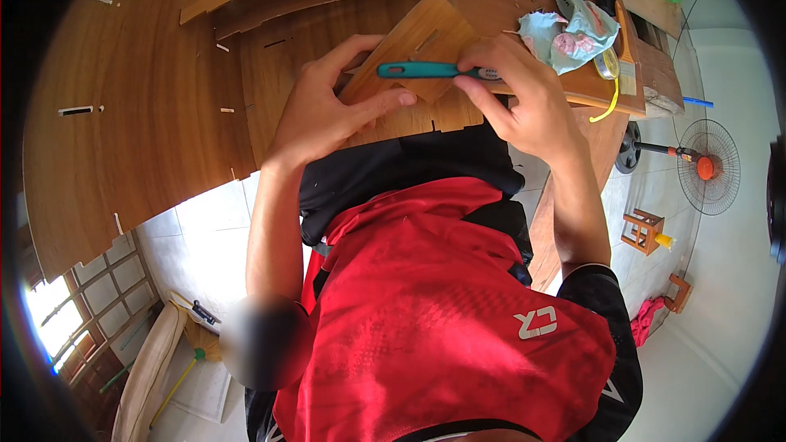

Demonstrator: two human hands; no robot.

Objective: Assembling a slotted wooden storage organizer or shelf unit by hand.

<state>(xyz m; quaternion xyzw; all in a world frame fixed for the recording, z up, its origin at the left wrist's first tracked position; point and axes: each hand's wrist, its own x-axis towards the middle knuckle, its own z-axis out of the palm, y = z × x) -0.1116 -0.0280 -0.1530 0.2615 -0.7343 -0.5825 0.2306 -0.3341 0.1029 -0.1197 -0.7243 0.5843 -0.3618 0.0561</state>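
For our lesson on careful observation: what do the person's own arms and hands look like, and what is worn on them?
Both hands, left and right, are bare: no gloves, rings or watch show. The forearms are bare too. A black sleeve ends above the right elbow; the shirt is red with black.

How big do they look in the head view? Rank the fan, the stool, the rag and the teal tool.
1. Fan
2. Rag, close to the fan; nearer the camera, so unsure
3. Teal tool
4. Stool
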